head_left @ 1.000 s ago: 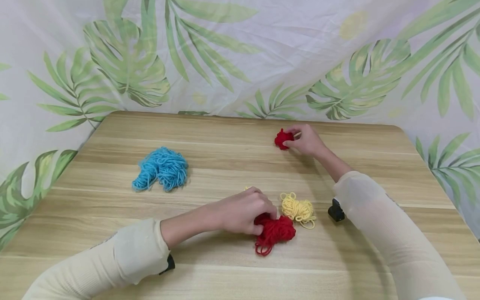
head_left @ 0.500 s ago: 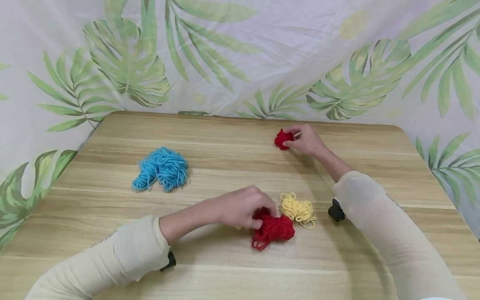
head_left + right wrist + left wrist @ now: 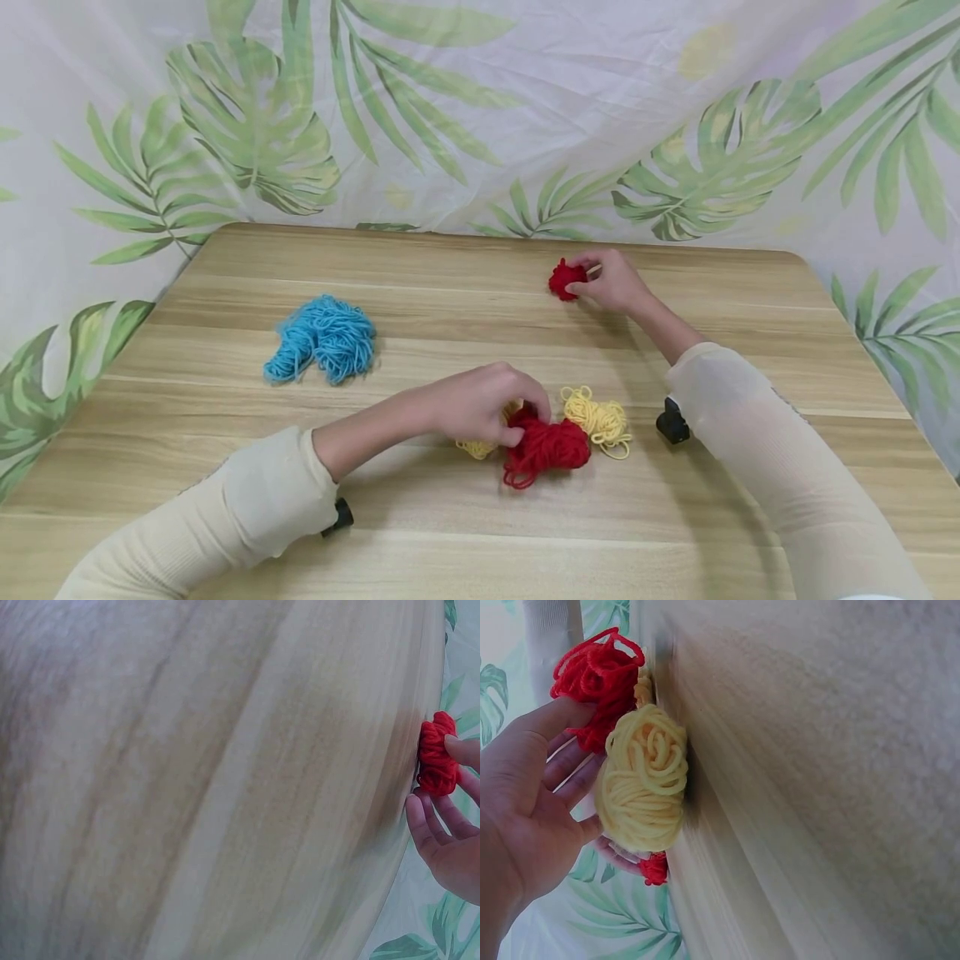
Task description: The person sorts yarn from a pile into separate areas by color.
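My left hand point(image 3: 487, 404) pinches a bundle of red yarn point(image 3: 551, 447) between thumb and fingers near the middle of the table. A loose loop hangs from the bundle's near side. Yellow yarn point(image 3: 643, 780) lies right beside that hand's fingers, mostly hidden under the hand in the head view. Just right of the red bundle is another skein of yellow yarn point(image 3: 597, 419). Toward the far edge, my right hand point(image 3: 611, 281) holds a smaller red yarn ball point(image 3: 566, 280) by its right side, thumb in front, the other fingers spread in the right wrist view.
A clump of blue yarn point(image 3: 324, 337) lies on the left half of the wooden table point(image 3: 420, 550). Behind the table's far edge hangs a leaf-print cloth point(image 3: 450, 117). A black wrist camera point(image 3: 672, 421) sits under the right sleeve.
My left hand has shifted slightly away from me and left, carrying the red bundle farther up the table. More yellow yarn shows beneath it. The right hand has stayed still.
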`<state>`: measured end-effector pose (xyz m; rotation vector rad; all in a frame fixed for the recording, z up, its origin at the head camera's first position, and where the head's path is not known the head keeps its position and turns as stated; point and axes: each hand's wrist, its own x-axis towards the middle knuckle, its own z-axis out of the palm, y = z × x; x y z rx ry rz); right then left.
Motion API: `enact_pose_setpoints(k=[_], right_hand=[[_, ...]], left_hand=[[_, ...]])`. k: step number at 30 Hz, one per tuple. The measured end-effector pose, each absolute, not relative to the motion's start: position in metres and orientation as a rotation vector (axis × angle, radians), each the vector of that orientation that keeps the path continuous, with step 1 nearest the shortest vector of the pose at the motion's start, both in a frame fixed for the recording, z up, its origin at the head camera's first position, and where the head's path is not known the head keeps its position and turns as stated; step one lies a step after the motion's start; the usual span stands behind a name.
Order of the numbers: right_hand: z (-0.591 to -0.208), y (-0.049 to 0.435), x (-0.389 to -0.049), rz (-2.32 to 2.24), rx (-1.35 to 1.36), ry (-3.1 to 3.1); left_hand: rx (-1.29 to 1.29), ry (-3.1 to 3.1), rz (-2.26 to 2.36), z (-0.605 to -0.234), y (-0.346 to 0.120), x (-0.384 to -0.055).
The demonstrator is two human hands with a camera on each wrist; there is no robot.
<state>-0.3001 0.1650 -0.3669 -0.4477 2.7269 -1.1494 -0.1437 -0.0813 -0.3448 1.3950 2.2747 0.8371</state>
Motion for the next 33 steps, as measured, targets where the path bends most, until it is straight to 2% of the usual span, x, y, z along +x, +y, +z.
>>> enact_pose_setpoints(k=[33], right_hand=[[-0.371,0.161,-0.301,-1.104,-0.512,2.797]], left_hand=[[1.311,2.312,1.184,-0.336,-0.099,-0.154]])
